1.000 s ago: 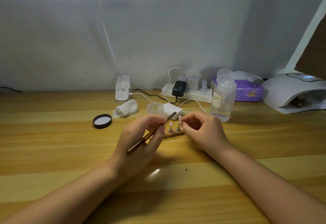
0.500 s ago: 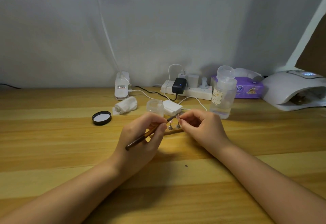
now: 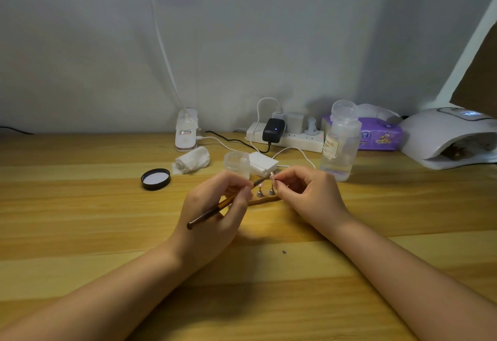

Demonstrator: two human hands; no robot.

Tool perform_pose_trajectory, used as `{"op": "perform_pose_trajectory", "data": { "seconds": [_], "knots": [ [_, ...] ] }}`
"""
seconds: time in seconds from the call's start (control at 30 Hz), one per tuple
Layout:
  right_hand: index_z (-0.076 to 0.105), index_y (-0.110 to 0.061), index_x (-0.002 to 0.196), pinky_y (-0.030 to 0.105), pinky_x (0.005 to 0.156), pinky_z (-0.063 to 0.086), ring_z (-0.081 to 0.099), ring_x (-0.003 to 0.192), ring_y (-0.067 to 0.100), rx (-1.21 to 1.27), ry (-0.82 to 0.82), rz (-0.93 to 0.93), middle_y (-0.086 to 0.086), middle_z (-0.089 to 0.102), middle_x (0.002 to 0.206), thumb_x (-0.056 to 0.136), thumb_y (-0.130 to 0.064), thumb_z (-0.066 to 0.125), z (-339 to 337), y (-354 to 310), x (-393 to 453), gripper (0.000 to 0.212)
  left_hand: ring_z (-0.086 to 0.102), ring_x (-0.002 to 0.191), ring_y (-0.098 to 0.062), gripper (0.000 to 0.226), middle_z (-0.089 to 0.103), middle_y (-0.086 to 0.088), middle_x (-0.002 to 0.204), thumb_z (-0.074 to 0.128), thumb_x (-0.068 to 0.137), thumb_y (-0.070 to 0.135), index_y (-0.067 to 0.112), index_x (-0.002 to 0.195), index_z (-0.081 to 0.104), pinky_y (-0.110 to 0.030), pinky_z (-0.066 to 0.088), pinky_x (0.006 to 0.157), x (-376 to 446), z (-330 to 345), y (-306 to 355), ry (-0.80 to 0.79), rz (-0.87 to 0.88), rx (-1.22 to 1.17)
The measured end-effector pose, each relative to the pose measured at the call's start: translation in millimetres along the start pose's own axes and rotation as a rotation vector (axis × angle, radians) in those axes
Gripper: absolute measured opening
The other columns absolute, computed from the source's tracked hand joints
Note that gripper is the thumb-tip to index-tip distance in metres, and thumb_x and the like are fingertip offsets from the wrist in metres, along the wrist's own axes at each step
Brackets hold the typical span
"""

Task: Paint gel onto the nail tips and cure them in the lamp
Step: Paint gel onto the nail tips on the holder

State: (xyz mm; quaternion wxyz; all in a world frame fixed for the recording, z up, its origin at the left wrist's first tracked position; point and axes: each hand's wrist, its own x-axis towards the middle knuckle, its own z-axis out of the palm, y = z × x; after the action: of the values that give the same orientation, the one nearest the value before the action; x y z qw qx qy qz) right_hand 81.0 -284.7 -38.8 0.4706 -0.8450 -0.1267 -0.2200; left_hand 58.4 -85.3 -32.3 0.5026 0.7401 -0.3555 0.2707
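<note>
Behind brush [image 3: 228,202], lidless jar [image 3: 237,164]

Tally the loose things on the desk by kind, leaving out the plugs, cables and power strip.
Brush: 1
Small metal nail stands: 2
Clear jar: 1
Black lid: 1
Clear bottle: 1
Rolled wipe: 1
Tissue pack: 1
Curing lamp: 1
Total: 9

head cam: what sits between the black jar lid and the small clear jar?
A crumpled white tissue lies between the black lid and the small clear jar, set slightly farther back on the wooden table. Head view.
</note>
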Motion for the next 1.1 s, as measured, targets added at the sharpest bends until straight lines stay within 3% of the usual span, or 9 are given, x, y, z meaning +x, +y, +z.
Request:
{"op": "perform_pose_trajectory", "data": {
  "seconds": [0.07,0.17,0.27,0.37,0.63,0.73,0.87,1.0,1.1],
  "knots": [
    [0.073,-0.021,0.086,0.010,0.061,0.047,0.062,0.065,0.005,-0.009,0.003,-0.013,-0.008,0.070,0.073,0.081,-0.008,0.072,0.2,-0.9,-0.1,0.014,0.068,0.080,-0.014,0.021,0.070,-0.002,0.087,0.056,0.091,0.022,0.005,0.097,0.067,-0.034,0.057,0.068,0.6,0.0,-0.9,0.001,0.002,-0.001],
    [0.072,-0.023,0.086,0.012,0.062,0.049,0.063,0.066,0.005,-0.004,0.010,-0.036,-0.008,0.070,0.073,0.082,-0.007,0.072,-0.4,-2.2,-0.7,0.017,0.069,0.082,-0.012,0.019,0.071,-0.001,0.089,0.057,0.091,0.022,0.008,0.100,0.068,-0.035,0.057,0.069,0.1,0.4,-1.4,-0.018,0.013,0.011],
    [0.073,-0.021,0.087,0.016,0.063,0.052,0.064,0.066,0.007,-0.014,0.014,-0.050,-0.006,0.071,0.074,0.082,-0.007,0.071,-0.5,-2.3,-1.4,0.015,0.070,0.082,-0.014,0.020,0.072,0.000,0.087,0.058,0.090,0.024,0.008,0.097,0.069,-0.038,0.057,0.070,-1.1,-0.1,-1.2,-0.021,-0.031,-0.023],
    [0.073,-0.021,0.087,0.012,0.062,0.048,0.063,0.065,0.004,-0.009,0.006,-0.052,-0.008,0.070,0.073,0.082,-0.007,0.071,0.0,-2.3,-1.6,0.015,0.070,0.080,-0.018,0.021,0.071,-0.002,0.084,0.057,0.088,0.025,0.009,0.092,0.069,-0.042,0.057,0.069,-2.2,-1.4,-0.2,-0.006,-0.070,-0.054],
    [0.074,-0.022,0.086,0.012,0.061,0.048,0.062,0.065,0.004,-0.025,0.015,-0.069,-0.012,0.069,0.073,0.081,-0.007,0.072,0.3,-1.5,-1.6,0.017,0.068,0.084,-0.015,0.017,0.071,-0.002,0.090,0.063,0.091,0.019,0.005,0.100,0.069,-0.034,0.056,0.073,-0.9,0.7,-0.6,0.003,-0.072,0.023],
    [0.073,-0.022,0.086,0.011,0.062,0.047,0.062,0.065,0.003,-0.039,0.013,-0.071,-0.011,0.069,0.073,0.081,-0.007,0.072,0.3,-1.0,-1.4,0.016,0.067,0.084,-0.016,0.024,0.072,0.001,0.086,0.059,0.089,0.028,0.008,0.095,0.071,-0.028,0.051,0.072,-1.9,-0.7,-0.6,-0.019,-0.073,0.033],
    [0.075,-0.017,0.087,0.012,0.062,0.047,0.062,0.064,0.003,-0.036,0.017,-0.066,-0.008,0.070,0.072,0.081,-0.006,0.071,0.3,-0.6,-0.8,0.013,0.064,0.080,-0.018,0.024,0.070,0.001,0.079,0.054,0.086,0.029,0.010,0.086,0.069,-0.032,0.050,0.070,-3.4,-2.0,1.1,-0.005,-0.065,0.036],
    [0.074,-0.017,0.089,0.014,0.062,0.049,0.062,0.066,0.005,-0.045,0.003,-0.064,-0.009,0.070,0.074,0.082,-0.008,0.071,0.1,-1.5,-1.0,0.012,0.066,0.083,-0.015,0.028,0.071,0.000,0.085,0.054,0.089,0.032,0.009,0.094,0.070,-0.028,0.051,0.072,-1.8,-1.6,0.4,0.030,-0.058,0.065],
    [0.074,-0.018,0.088,0.013,0.062,0.048,0.062,0.065,0.005,-0.044,0.010,-0.073,-0.010,0.069,0.074,0.082,-0.007,0.071,0.2,-2.2,-1.4,0.013,0.066,0.088,-0.015,0.027,0.072,0.001,0.090,0.058,0.090,0.033,0.011,0.099,0.071,-0.034,0.052,0.075,-1.3,-0.6,-1.7,0.009,-0.097,0.079]
  ]
}}
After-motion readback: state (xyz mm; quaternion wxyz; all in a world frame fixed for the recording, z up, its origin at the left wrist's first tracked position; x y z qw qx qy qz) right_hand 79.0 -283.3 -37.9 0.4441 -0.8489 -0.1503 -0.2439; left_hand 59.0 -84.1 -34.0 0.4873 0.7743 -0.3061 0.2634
